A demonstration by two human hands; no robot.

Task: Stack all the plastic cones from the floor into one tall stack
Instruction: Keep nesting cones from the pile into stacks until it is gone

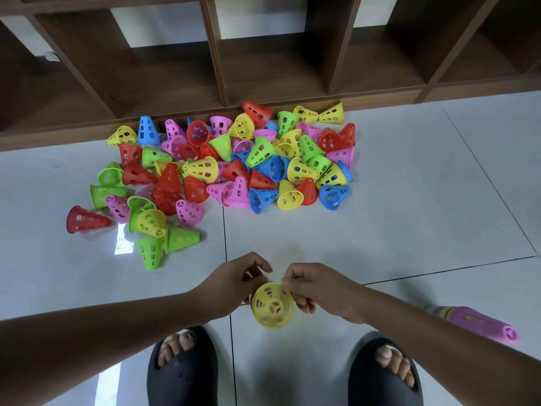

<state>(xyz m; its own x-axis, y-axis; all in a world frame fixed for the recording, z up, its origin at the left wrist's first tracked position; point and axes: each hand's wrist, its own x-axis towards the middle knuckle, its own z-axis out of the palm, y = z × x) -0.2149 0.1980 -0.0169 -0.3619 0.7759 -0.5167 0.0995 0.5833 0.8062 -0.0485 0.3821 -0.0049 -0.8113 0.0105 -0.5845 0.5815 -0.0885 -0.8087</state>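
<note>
The forearms came in from the bottom edge above a pair of black slippers (183,373), and between them both hands were busy with one yellow cone (272,306). The right hand (319,291) pinched the cone's rim on its near right side. The left hand (234,285) had its fingers curled at the far left rim, apparently gripping it too, though the fingertips were partly hidden. The cone was held in the air with its wide mouth toward the camera. A sliver of red at its left edge suggested another cone nested behind it, but that could not be confirmed.

The remaining loose cones (234,159) lay in a heap on the floor (380,215) against the base of a wooden shelf unit (263,68). A short stack (480,322) with a pink end lay on its side by the right forearm.

To do this step well, the cone probably needed seating squarely and pressing home lightly. A tilted rim would likely jam or leave the stack crooked. The holes in the walls could catch an edge, so a small twist might help.

No brand, label or lettering could be read on anything.
</note>
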